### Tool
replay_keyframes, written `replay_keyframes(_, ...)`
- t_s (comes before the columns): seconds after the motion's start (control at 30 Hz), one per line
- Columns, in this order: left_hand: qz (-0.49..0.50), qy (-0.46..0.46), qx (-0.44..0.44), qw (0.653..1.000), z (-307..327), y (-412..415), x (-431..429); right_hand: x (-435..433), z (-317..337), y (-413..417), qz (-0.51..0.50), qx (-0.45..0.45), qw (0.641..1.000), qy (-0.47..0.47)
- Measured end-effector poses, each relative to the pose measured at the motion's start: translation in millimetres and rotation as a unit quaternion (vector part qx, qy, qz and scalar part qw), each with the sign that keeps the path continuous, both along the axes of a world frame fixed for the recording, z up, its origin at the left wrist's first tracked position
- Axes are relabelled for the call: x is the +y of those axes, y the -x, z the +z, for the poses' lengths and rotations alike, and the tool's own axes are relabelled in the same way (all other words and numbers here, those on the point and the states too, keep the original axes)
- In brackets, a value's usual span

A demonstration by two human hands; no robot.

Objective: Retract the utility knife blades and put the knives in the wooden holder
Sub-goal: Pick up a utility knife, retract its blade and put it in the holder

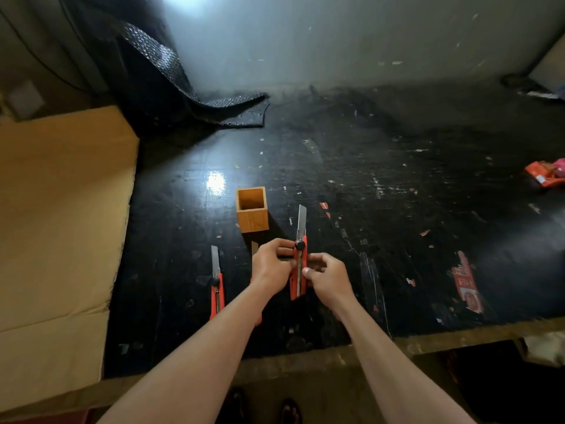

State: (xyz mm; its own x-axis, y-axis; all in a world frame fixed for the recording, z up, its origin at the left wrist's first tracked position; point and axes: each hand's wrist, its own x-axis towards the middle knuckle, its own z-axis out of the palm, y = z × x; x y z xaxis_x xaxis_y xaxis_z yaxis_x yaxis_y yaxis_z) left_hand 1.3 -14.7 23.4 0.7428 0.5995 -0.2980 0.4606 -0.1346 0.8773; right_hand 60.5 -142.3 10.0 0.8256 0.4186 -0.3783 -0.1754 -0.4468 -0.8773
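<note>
Both hands hold one red utility knife (299, 270) above the black table, its grey blade extended and pointing away from me. My left hand (272, 266) grips the knife body from the left, fingers near the black lock knob. My right hand (328, 278) pinches the handle from the right. A second red knife (216, 289) lies on the table to the left, blade out. A third knife (254, 248) is mostly hidden under my left hand; only its blade tip shows. The square wooden holder (252, 221) stands empty just beyond my hands.
A large cardboard sheet (58, 228) covers the table's left side. Black textured matting (189, 93) is draped at the back. A red package (547, 174) lies at the far right. Red label scraps (466, 283) stick to the scuffed black tabletop (397, 209).
</note>
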Motion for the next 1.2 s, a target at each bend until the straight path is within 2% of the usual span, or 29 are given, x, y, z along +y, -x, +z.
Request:
replay_keyframes(0.13, 0.01, -0.004, -0.053, 0.999, 41.4, -1.1, 20.1, 14.7, 42.8, -12.1, 0.032, -0.041, 0.997, -0.05)
replay_keyframes(0.3, -0.012, 0.105, -0.113, 0.988, 103.3, 5.2, 48.6, 37.2, 100.2, -17.2, 0.068, -0.066, 0.988, -0.12)
replay_keyframes(0.4, -0.019, 0.134, -0.142, 0.981, 133.7, 11.9, 62.2, 50.2, 129.9, -15.6, 0.091, -0.092, 0.982, -0.137)
replay_keyframes(0.57, -0.017, 0.126, -0.185, 0.975, 161.5, 18.3, 86.7, 69.8, 170.8, -15.6, 0.131, -0.209, 0.958, -0.144)
replay_keyframes(0.8, -0.019, 0.104, -0.221, 0.97, 190.8, 21.2, 92.8, 94.6, 218.3, -31.5, 0.133, -0.318, 0.931, -0.118)
replay_keyframes(1.2, 0.017, 0.127, -0.261, 0.957, 219.3, 33.0, 95.1, 93.9, 231.3, -22.7, 0.176, -0.327, 0.919, -0.129)
